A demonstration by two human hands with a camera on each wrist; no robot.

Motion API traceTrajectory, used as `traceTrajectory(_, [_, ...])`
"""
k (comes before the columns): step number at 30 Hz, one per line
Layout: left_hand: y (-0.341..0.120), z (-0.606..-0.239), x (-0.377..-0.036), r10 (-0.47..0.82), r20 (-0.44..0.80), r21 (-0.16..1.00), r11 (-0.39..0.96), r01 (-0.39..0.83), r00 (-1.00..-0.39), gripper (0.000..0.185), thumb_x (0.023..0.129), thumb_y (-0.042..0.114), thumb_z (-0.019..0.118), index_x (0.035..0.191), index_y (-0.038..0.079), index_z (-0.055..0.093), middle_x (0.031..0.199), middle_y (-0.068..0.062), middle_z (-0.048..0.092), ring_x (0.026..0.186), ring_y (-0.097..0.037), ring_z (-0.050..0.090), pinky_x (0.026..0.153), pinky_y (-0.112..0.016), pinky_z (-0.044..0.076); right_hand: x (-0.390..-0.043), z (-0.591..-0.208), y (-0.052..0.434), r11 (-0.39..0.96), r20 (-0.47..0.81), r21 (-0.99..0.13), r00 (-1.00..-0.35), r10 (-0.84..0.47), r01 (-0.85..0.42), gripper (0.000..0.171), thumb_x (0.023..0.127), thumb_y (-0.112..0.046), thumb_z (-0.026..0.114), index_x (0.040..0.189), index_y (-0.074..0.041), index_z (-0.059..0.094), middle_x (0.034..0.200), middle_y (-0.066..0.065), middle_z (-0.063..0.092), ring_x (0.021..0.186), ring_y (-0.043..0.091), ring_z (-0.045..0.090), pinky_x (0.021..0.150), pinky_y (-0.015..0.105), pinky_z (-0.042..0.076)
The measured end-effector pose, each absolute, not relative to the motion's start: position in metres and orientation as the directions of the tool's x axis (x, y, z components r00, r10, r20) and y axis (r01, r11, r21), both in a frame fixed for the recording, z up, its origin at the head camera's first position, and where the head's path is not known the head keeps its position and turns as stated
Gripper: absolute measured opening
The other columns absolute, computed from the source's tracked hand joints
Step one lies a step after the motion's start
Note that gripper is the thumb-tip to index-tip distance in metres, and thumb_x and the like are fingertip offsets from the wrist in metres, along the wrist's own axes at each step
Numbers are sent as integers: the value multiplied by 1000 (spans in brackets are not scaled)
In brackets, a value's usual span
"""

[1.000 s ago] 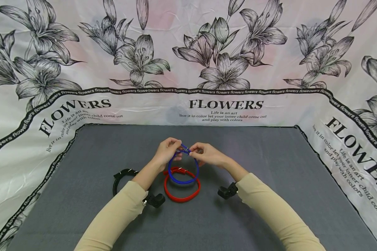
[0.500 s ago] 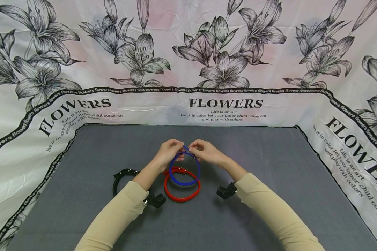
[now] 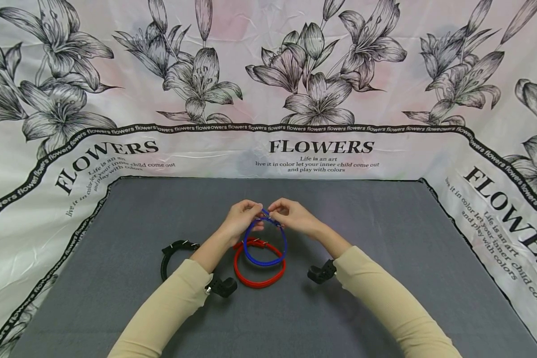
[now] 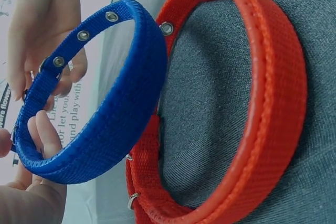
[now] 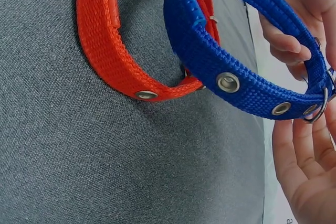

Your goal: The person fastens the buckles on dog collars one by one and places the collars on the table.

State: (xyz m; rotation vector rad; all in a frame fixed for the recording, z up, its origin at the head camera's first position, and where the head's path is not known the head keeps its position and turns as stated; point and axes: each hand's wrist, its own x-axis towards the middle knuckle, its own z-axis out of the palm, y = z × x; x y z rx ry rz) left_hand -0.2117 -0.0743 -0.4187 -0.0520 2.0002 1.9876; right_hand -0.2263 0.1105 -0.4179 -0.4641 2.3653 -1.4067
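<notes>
A blue collar [image 3: 266, 263] with metal eyelets hangs as a loop from both hands, raised over the table. My left hand [image 3: 241, 217] pinches its strap end near the buckle, on the left of the loop. Across from it, my right hand [image 3: 293, 215] pinches the band by the buckle. In the right wrist view the blue collar [image 5: 247, 72] shows a D-ring and several eyelets; the buckle itself is mostly hidden. Below and behind the loop lies a red collar [image 3: 258, 285], buckled into a ring, touched by neither hand.
A black collar [image 3: 164, 266] lies to the left, partly hidden by the left forearm. Dark grey cloth [image 3: 385, 223] covers the table. A white flower-printed sheet [image 3: 322, 169] rises at the back and sides. Both wrists wear black cameras.
Both hands have shifted slightly; the right hand has come up and closer to the left. The blue loop has drifted a little right and down. The red and black collars have stayed put.
</notes>
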Motion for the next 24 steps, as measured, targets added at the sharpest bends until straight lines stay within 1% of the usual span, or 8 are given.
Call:
traceTrajectory(6, [-73, -418, -210, 186, -243, 970, 33, -241, -952, 33, 96, 25, 51, 116, -1, 52, 94, -11, 58, 83, -27, 63, 69, -29, 55, -225, -413, 111, 450, -173, -891, -867, -467, -64, 31, 95, -22, 52, 120, -5, 53, 109, 13, 58, 90, 42, 58, 80, 54, 45])
traceTrajectory(9, [-72, -418, -211, 191, -244, 970, 29, -243, -951, 32, 95, 25, 52, 116, 0, 52, 94, -11, 58, 82, -26, 63, 69, -28, 55, -220, -402, 110, 447, -198, -894, -857, -475, -42, 32, 95, -22, 51, 121, -3, 53, 107, 14, 59, 92, 44, 59, 82, 54, 46])
traceTrajectory(11, [-71, -418, -211, 193, -244, 970, 29, -243, -950, 33, 95, 25, 52, 116, 0, 52, 94, -11, 58, 84, -27, 63, 70, -29, 55, -215, -394, 109, 447, -208, -894, -853, -479, -33, 32, 96, -22, 51, 121, -3, 54, 107, 14, 59, 93, 44, 60, 83, 52, 47])
traceTrajectory(15, [-71, -417, -211, 203, -248, 969, 32, -247, -947, 32, 95, 25, 52, 115, 0, 53, 96, -12, 58, 91, -34, 62, 72, -30, 55, -211, -386, 108, 445, -202, -894, -850, -487, -43, 31, 95, -21, 51, 119, -2, 55, 104, 14, 60, 92, 43, 60, 77, 43, 52])
traceTrajectory(18, [-72, -417, -212, 215, -261, 965, 46, -257, -941, 31, 94, 26, 54, 114, 1, 54, 99, -12, 58, 94, -35, 61, 71, -30, 55, -210, -385, 108, 456, -192, -888, -848, -494, -64, 28, 95, -20, 51, 116, -3, 57, 101, 14, 61, 88, 40, 61, 76, 42, 52])
traceTrajectory(22, [-74, -418, -213, 240, -266, 964, 81, -254, -934, 29, 93, 24, 57, 112, 3, 56, 101, -12, 59, 93, -34, 62, 70, -29, 55, -212, -386, 108, 471, -189, -878, -844, -502, -83, 25, 94, -19, 52, 113, -3, 58, 99, 13, 61, 81, 31, 60, 79, 50, 50])
traceTrajectory(24, [-75, -418, -213, 252, -268, 963, 97, -252, -930, 28, 92, 23, 58, 111, 3, 57, 100, -12, 60, 95, -36, 61, 71, -30, 55, -213, -388, 108, 470, -184, -878, -841, -509, -91, 25, 94, -19, 52, 112, -3, 58, 99, 12, 61, 78, 26, 59, 78, 50, 50])
